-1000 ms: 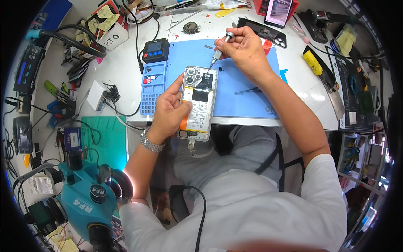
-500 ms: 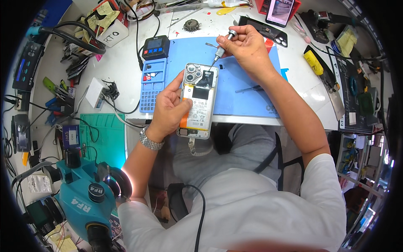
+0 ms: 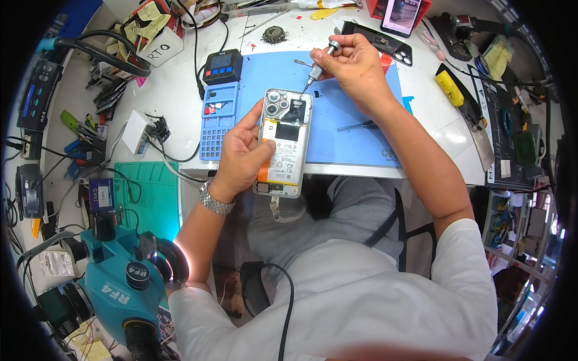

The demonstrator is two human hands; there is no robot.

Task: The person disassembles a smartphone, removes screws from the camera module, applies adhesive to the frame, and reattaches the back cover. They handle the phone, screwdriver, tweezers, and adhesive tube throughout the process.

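An opened smartphone (image 3: 284,153) rests in my left hand (image 3: 245,153), its back cover off so the battery and camera lenses show. My fingers wrap its left edge, with the thumb lying over the orange strip. A metal precision screwdriver (image 3: 315,73) is pinched in my right hand (image 3: 349,63), its tip at the phone's upper right edge near the black part. Whether the tip touches a screw is too small to tell. Beneath the phone's upper part lies a blue work mat (image 3: 355,141). From the phone's lower end hangs a pale looped strap (image 3: 275,207).
Left of the mat's middle sit a blue parts tray (image 3: 218,129) and a small black device with a display (image 3: 223,66). A dark phone back cover (image 3: 385,43) lies at the far right. Tweezers (image 3: 355,126) are on the mat. A teal microscope (image 3: 120,271) stands at lower left.
Both hands, the phone and the screwdriver stay nearly in place. The screwdriver and the phone's top have shifted very slightly.
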